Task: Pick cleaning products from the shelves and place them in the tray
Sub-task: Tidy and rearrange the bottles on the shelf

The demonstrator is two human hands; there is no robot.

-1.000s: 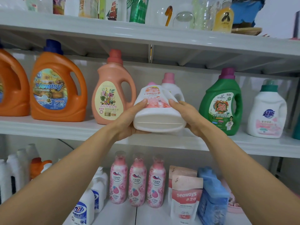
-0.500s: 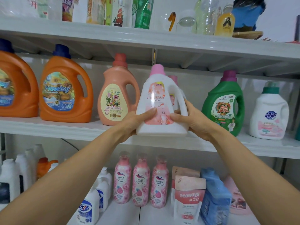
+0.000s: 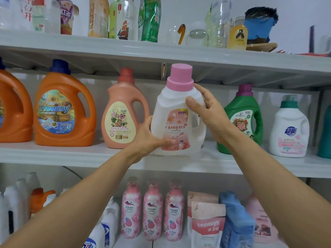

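Fingers point(image 3: 204, 92) of your right hand point(image 3: 210, 115) reach up behind the neck and handle side of the white detergent bottle point(image 3: 176, 122). They are loosely spread, and the thumb presses flat on the front shoulder just above the pink label, so the bottle is pinched between thumb and fingers. Your left hand point(image 3: 147, 138) takes the lower left corner. Its thumb lies across the bottom of the label, and the other fingers curl round the far side, mostly hidden. Both hands have hold of the one bottle.

The bottle stands upright in the centre of the frame, its pink cap point(image 3: 180, 77) overlapping the underside of the shelf above. Its base is level with the front of the middle shelf point(image 3: 71, 154) — you cannot tell from this view whether it rests on the board or hangs just over it.

Left of centre, a peach bottle point(image 3: 123, 111) stands just beside your left hand. Further left is an orange Hewisy jug point(image 3: 64, 108), and a second orange jug is cut by the left edge. Right of centre, a green bottle point(image 3: 249, 122) with a purple cap stands partly behind your right wrist. A white bottle with a teal cap point(image 3: 289, 129) is near the right edge.

On the lower shelf, at bottom centre, three pink UYAJOY bottles point(image 3: 152, 210) stand side by side. To their right are a seaways pouch point(image 3: 207, 226) and a blue pack point(image 3: 236, 224). Drink bottles and glassware line the top shelf along the upper edge of the frame.
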